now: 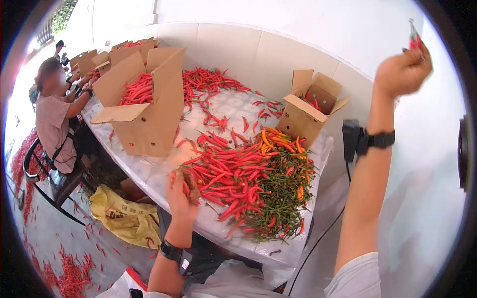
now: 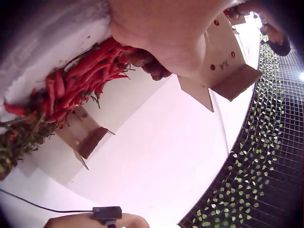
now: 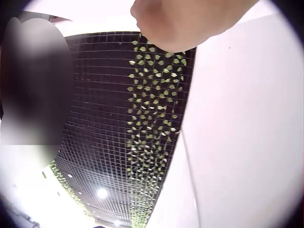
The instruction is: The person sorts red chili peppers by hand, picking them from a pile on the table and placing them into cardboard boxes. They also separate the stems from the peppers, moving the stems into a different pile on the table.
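Note:
At the near edge of the plastic-covered table (image 1: 223,107), my left hand (image 1: 183,198) curls around some red chillies, which show between the fingers. Right beside it spreads a heap of red chillies (image 1: 228,174), also visible in the left wrist view as a red pile (image 2: 85,78) by the hand (image 2: 161,33). My right hand (image 1: 403,72) is raised high at the upper right, away from the table. Its fingers pinch a small red chilli (image 1: 415,42) with a greenish stem end pointing up, somewhat blurred. The right wrist view shows only part of that hand (image 3: 175,21).
Green stems (image 1: 283,198) and orange chillies (image 1: 279,140) lie right of the heap. A large carton (image 1: 149,124) full of chillies stands left, a smaller carton (image 1: 305,116) at the back right. A yellow sack (image 1: 124,216) sits below; a seated person (image 1: 54,109) works farther left.

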Motion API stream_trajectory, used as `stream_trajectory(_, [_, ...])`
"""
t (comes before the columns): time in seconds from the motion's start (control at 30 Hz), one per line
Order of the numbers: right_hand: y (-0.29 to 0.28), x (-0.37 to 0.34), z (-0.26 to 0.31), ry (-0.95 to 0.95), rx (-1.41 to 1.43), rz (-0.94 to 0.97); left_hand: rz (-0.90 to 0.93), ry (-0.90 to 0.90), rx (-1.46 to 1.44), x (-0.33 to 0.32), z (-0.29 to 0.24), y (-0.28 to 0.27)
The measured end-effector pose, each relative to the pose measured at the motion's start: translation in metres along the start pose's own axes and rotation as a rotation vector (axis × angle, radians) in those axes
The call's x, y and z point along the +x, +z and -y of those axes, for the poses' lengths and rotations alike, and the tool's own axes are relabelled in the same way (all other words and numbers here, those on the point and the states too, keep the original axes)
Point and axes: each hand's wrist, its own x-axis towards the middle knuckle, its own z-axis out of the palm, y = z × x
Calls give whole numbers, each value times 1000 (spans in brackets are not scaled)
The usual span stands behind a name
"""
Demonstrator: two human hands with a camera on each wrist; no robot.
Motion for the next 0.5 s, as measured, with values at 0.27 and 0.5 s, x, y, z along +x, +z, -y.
stream_trajectory(0.27, [-19, -147, -16, 120, -273, 1413, -67, 6, -53, 0, 2, 1])
stream_trajectory(0.5, [-106, -149, 140, 356, 625, 1811, -20, 79, 28, -4, -2, 3])
